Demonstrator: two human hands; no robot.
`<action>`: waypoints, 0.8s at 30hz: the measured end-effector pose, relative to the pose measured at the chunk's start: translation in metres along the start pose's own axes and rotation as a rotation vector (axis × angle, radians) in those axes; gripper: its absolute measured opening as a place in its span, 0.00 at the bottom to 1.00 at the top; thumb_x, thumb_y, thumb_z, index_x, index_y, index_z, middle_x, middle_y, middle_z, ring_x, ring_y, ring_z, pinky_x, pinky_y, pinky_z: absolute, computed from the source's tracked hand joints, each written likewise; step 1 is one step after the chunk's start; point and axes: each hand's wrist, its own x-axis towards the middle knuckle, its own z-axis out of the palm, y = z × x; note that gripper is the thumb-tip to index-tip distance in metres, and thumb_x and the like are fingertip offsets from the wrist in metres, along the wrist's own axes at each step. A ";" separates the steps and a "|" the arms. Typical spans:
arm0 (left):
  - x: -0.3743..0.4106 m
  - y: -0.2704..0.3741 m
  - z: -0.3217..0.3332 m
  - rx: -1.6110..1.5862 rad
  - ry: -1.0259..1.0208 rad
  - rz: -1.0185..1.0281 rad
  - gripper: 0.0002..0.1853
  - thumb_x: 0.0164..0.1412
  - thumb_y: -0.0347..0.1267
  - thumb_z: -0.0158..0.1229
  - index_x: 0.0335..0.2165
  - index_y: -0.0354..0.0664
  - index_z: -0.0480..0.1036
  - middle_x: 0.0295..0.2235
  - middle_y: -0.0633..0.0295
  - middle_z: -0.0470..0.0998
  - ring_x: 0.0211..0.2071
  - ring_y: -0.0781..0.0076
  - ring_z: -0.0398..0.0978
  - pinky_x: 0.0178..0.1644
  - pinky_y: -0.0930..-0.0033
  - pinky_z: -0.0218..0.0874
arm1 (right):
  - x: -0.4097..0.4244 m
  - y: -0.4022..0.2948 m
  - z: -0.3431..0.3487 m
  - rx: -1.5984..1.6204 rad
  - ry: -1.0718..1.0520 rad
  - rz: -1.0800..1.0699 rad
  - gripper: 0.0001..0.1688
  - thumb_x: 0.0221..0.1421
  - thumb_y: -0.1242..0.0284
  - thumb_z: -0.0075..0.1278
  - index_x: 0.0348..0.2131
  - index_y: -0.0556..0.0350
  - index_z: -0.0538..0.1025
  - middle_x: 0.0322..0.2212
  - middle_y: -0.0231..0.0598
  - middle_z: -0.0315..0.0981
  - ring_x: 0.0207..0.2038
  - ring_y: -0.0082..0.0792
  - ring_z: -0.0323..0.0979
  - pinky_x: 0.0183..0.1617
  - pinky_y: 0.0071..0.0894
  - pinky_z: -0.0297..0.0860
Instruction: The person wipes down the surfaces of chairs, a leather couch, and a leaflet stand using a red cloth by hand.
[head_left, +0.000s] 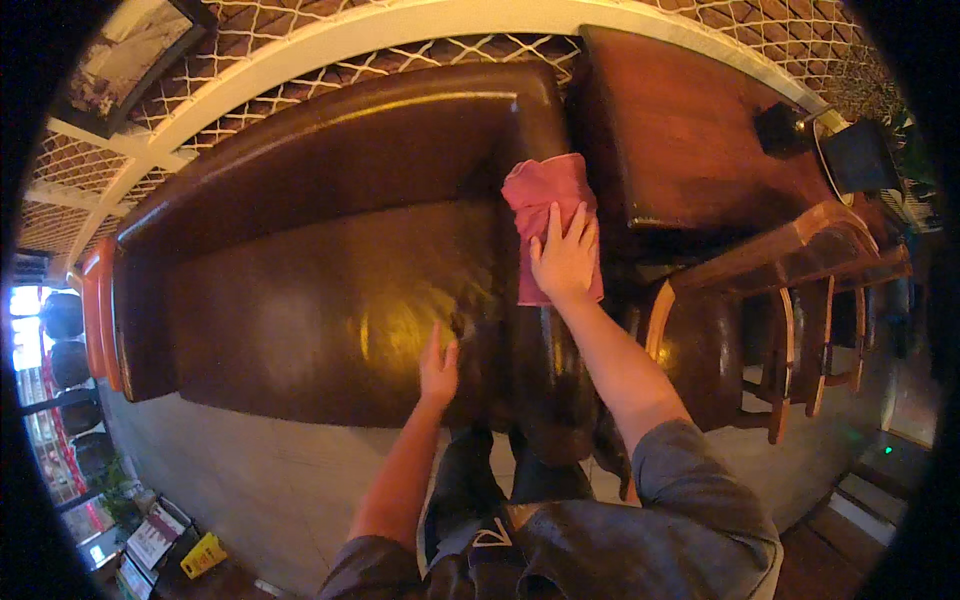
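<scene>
My right hand (568, 255) lies palm down on a pinkish-red cloth (541, 196), its fingers somewhat spread. Under the cloth is the padded armrest (551, 349) of a dark brown leather sofa (292, 300). The cloth drapes lengthwise over the armrest, and its far end is bunched into folds. To the left, my left hand (439, 367) is over the front part of the seat, empty, with thumb and fingers apart. Whether it touches the leather I cannot tell. Creases show in the seat leather near the armrest.
A reddish-brown wooden table (690, 142) stands close beyond the armrest, with a small black object (781, 129) on it. Wooden chairs (765, 300) are at the right. White netting (247, 52) runs behind the sofa. On the floor at lower left is a yellow sign (202, 556).
</scene>
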 end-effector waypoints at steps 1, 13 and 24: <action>0.014 -0.014 -0.022 0.061 -0.048 -0.066 0.28 0.62 0.41 0.46 0.57 0.40 0.55 0.56 0.47 0.59 0.57 0.50 0.56 0.60 0.59 0.47 | 0.016 -0.005 0.003 0.011 0.020 -0.018 0.38 0.52 0.58 0.46 0.59 0.46 0.53 0.60 0.60 0.38 0.58 0.67 0.45 0.60 0.56 0.48; 0.366 -0.014 -0.281 0.613 0.185 0.181 0.51 0.44 0.42 0.65 0.61 0.50 0.43 0.60 0.41 0.44 0.56 0.39 0.54 0.57 0.54 0.54 | 0.148 -0.037 0.038 -0.053 0.254 0.084 0.41 0.48 0.57 0.48 0.58 0.47 0.55 0.55 0.61 0.52 0.53 0.59 0.58 0.54 0.47 0.60; 0.507 0.010 -0.353 1.108 -0.028 -0.300 0.73 0.25 0.56 0.72 0.61 0.67 0.27 0.62 0.47 0.27 0.62 0.35 0.33 0.59 0.36 0.36 | 0.199 -0.035 0.050 0.048 0.404 0.203 0.26 0.52 0.62 0.46 0.49 0.49 0.66 0.42 0.50 0.65 0.43 0.53 0.66 0.45 0.44 0.66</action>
